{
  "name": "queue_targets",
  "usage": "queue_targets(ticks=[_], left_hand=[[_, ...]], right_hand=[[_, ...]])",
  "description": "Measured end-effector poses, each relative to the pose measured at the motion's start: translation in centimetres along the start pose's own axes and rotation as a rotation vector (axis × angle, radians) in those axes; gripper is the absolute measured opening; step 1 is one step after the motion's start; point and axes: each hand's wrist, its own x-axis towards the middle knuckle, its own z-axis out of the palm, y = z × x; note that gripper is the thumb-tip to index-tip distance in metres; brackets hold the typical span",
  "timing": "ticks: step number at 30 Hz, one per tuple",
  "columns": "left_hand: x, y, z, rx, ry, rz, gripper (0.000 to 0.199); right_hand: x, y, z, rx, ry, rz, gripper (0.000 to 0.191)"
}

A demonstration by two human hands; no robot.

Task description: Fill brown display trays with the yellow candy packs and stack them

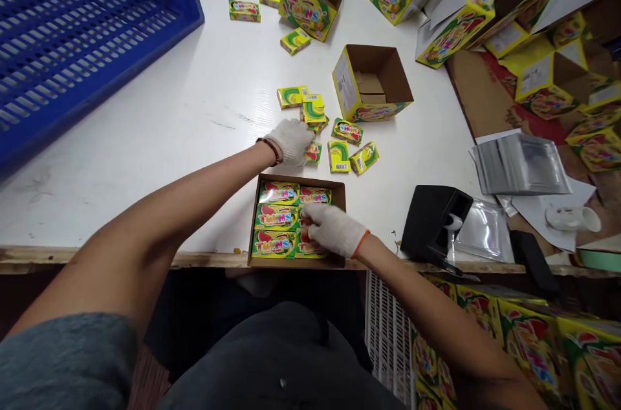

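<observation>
From here I see the tray (291,262) at the near edge of the white table (169,125). Packs (276,217) lie flat in the tray — two side by side, in three rows. The right hand (334,229), in a white glove, is over the tray's right side. Its fingers are bent down onto the packs there, but I can't tell if they pinch one. The left hand (291,141), gloved too, is just past the tray. Its fingers are at some loose packs (338,158), partly hidden, so I can't tell if they are clamped on one. Those loose packs lie past the tray, close to an open box (381,114). A black tape cutter (427,222) sits to the right of the tray, and clear bags (526,164) lie farther right. A blue crate (145,61) is far left of the tray — it has lots of slots.
</observation>
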Motion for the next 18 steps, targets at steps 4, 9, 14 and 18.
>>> queue_targets(ticks=[4,9,14,18], left_hand=[[-4.1,2.2,-2.1,-0.42,0.228,-0.181,0.057],[-10.8,6.0,-2.2,-0.733,0.261,-0.191,0.018],[-12.4,3.4,-2.2,-0.412,0.308,-0.177,0.028],[-9.0,0.6,-2.0,-0.246,0.27,-0.197,0.018]], right_hand=[[0.1,0.2,-2.4,0.418,0.455,-0.088,0.034],[-0.8,0.3,-4.2,0.559,0.715,-0.293,0.039],[-2.0,0.4,-5.0,-0.03,0.352,-0.207,0.02],[-1.9,-2.3,-4.7,-0.613,0.077,-0.069,0.025]])
